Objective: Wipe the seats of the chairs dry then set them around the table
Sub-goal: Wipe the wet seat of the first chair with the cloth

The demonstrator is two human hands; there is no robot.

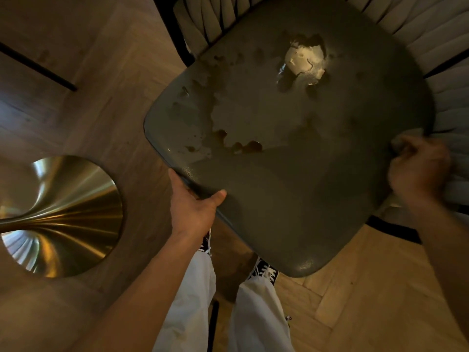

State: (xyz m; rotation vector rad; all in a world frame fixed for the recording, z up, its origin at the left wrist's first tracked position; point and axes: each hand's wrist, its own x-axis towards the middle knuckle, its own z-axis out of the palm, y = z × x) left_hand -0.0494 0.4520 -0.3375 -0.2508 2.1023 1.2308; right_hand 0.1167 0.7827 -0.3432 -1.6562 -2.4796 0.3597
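**Both hands are holding the wet chair seat**

The dark chair seat point(291, 153) is filling the centre of the view, and water puddles point(243, 146) are lying on it, with a bright reflection at 1 o'clock. The left hand point(193, 209) is gripping the seat's edge at 8 o'clock, thumb on top, fingers curled underneath. The right hand point(418, 168) is closing around a crumpled cloth point(403, 141) at the 3 o'clock edge, beside the ribbed backrest point(436, 29). A golden table base point(63, 217) is standing on the wooden floor point(355, 301) at 9 o'clock.
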